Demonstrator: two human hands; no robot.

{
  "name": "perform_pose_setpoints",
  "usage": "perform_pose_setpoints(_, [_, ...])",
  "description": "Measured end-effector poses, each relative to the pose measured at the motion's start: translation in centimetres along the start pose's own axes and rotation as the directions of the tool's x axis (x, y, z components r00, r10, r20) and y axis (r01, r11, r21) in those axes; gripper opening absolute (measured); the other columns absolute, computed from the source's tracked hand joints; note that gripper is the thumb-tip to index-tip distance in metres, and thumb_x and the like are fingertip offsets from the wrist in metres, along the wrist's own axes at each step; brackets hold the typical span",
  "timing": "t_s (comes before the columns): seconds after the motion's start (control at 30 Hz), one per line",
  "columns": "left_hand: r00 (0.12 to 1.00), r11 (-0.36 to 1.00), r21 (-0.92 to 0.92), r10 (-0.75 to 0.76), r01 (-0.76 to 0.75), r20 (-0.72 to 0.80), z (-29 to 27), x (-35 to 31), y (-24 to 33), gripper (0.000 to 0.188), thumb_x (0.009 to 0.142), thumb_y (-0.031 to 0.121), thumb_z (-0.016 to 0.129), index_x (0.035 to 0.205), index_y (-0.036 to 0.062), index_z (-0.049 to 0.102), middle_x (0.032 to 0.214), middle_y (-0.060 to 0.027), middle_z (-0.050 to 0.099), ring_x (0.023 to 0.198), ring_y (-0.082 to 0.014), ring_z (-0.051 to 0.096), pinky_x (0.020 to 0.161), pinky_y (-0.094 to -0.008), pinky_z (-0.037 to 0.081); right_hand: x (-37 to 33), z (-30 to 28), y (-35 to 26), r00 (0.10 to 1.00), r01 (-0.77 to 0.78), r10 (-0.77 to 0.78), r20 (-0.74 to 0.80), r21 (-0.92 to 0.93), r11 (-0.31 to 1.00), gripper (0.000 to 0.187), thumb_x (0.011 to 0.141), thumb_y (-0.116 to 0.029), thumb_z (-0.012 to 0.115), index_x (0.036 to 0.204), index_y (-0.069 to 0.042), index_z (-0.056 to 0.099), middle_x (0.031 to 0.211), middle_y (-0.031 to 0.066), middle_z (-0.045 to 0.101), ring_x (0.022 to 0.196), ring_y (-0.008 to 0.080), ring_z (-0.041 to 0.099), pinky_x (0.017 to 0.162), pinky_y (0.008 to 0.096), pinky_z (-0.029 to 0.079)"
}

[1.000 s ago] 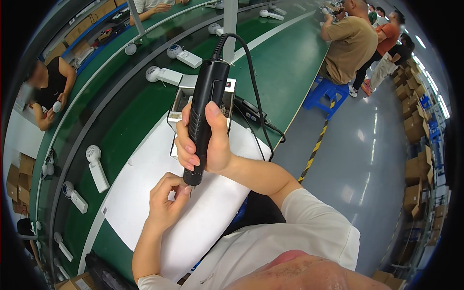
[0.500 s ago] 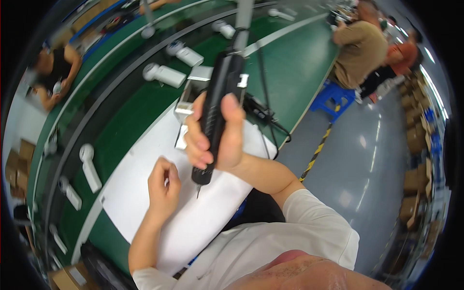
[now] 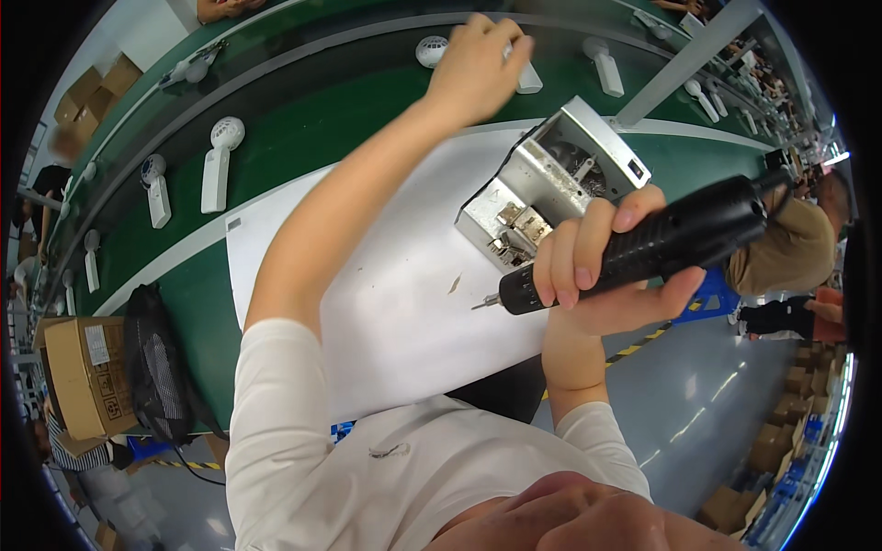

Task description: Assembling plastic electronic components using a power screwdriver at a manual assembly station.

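While the right hand (image 3: 588, 257) is clamped on the black electric screwdriver (image 3: 684, 225), the left hand (image 3: 473, 69) is out over the far part of the green bench top (image 3: 289, 138), fingers bent. Can't tell if those fingers have closed on anything.

Screwdriver: matte black plastic, fat cylinder, ribbed near the grip, thin steel bit pointing left above the white sheet (image 3: 395, 312). Sheet is smooth, with a few brown flecks.

By the left hand: a white domed head (image 3: 431, 51), slotted like a grille, on one side and a smooth white block (image 3: 529, 80) on the other (one piece or two, can't say; the hand hides the middle).

Metal box (image 3: 528, 179) is bare folded sheet metal, square-edged, open bay, brassy bits at the front. Right hand and screwdriver block its near corner. Square grey post (image 3: 689, 64) slants up just behind it.

Two more white round-headed units (image 3: 216, 179) lie left on the green. Further left: brown carton (image 3: 87, 376), black mesh bag (image 3: 161, 367). Right: blue stool (image 3: 707, 303), co-worker in tan (image 3: 785, 253).
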State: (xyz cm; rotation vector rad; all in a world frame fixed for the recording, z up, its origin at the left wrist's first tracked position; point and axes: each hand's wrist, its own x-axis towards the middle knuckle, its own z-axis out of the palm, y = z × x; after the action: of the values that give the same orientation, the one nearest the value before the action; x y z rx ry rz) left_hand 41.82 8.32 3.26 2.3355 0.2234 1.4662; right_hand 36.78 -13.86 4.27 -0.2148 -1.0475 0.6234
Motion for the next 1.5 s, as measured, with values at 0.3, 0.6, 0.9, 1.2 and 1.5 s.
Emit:
perform_pose_setpoints(0.3, [0.692,0.772,0.319,-0.635,0.55,0.344,-0.4,-2.1,-12.4,0.054,0.08,0.003,0.061,0.13,0.0003,0.04,0.12,-0.0268,0.049,0.084,-0.0373,0.063,0.077,-0.0425,0.053,1.3,1.7,-1.3,0.974,0.169,-0.226,0.004,-0.676,0.717,0.059,0.089,-0.061,0.052,0.11,-0.006,0.042,0.064,0.0095,0.052,0.046,0.017,0.049,0.041,0.0279,0.044])
perform_pose_setpoints(0.6, [0.421,-0.186,-0.659,-0.637,0.729,0.646,-13.1,-16.3,4.6,0.058,0.087,0.007,0.063,0.135,0.0044,0.031,0.118,-0.013,0.058,0.097,-0.0225,0.062,0.077,-0.036,0.056,1.0,1.5,0.5,0.986,0.065,-0.163,-0.04,-0.805,0.59,0.064,0.086,-0.066,0.054,0.11,-0.008,0.044,0.066,0.0098,0.054,0.048,0.0183,0.05,0.044,0.029,0.046])
perform_pose_setpoints(0.9, [0.383,-0.343,-0.562,-0.467,0.752,0.797,-12.5,-19.1,5.8,0.044,0.102,0.045,0.037,0.13,0.0115,0.041,0.108,-0.0076,0.06,0.087,-0.0151,0.059,0.076,-0.0294,0.053,0.1,2.1,3.8,0.998,-0.069,0.058,-0.04,-0.409,0.91,0.075,0.084,-0.078,0.037,0.114,-0.011,0.052,0.068,0.0068,0.051,0.047,0.017,0.047,0.041,0.0317,0.041])
perform_pose_setpoints(1.2, [0.354,-0.382,-0.535,-0.451,0.753,0.82,-12.2,-19.2,5.2,0.044,0.103,0.045,0.037,0.135,0.0148,0.034,0.107,-0.0059,0.056,0.087,-0.0148,0.058,0.073,-0.0293,0.052,-0.3,-1.7,7.5,0.998,-0.063,0.063,-0.014,-0.383,0.921,0.07,0.088,-0.076,0.034,0.114,-0.012,0.045,0.07,0.0091,0.053,0.049,0.0174,0.05,0.043,0.0305,0.046])
perform_pose_setpoints(1.5, [0.338,-0.422,-0.536,-0.459,0.731,0.822,-12.2,-19.3,5.0,0.044,0.103,0.046,0.037,0.133,0.015,0.035,0.106,-0.0048,0.055,0.084,-0.013,0.056,0.071,-0.0271,0.052,-0.5,-2.4,8.7,0.997,-0.068,0.056,-0.044,-0.35,0.934,0.072,0.087,-0.078,0.031,0.111,-0.014,0.054,0.065,0.0049,0.049,0.044,0.0138,0.043,0.039,0.0292,0.038])
